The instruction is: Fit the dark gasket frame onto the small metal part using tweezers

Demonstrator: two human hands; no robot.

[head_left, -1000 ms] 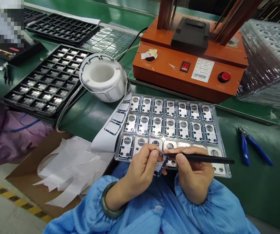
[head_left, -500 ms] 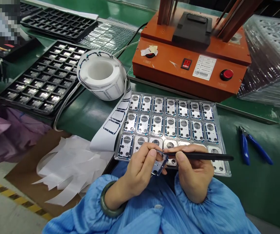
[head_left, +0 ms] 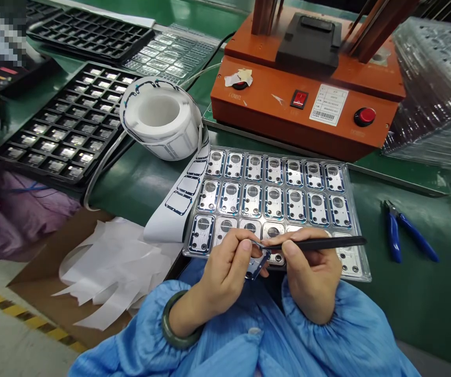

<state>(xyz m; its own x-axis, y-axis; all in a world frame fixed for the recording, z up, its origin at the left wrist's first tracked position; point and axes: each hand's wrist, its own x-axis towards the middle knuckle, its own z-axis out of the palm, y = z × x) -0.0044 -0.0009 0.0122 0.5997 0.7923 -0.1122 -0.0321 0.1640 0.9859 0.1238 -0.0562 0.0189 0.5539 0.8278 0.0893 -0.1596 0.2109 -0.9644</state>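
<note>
A small blue-rimmed plate is held between the two hands, just in front of the near edge of a clear tray; it is tilted, its visible outer edge running from upper right to lower left, while its full long axis is partly hidden by fingers; the left hand is the nearer, its thumb and forefinger pinched on the plate from the left. A slim black tool is gripped by the right hand, thumb against fingers, pen-like; it is laid almost level, its tip directed left at the plate's upper end; whether the plate is touched by the tip cannot be told. The fingertips of both hands are brought close together; whether they meet is not shown; neither hand is spread open.
</note>
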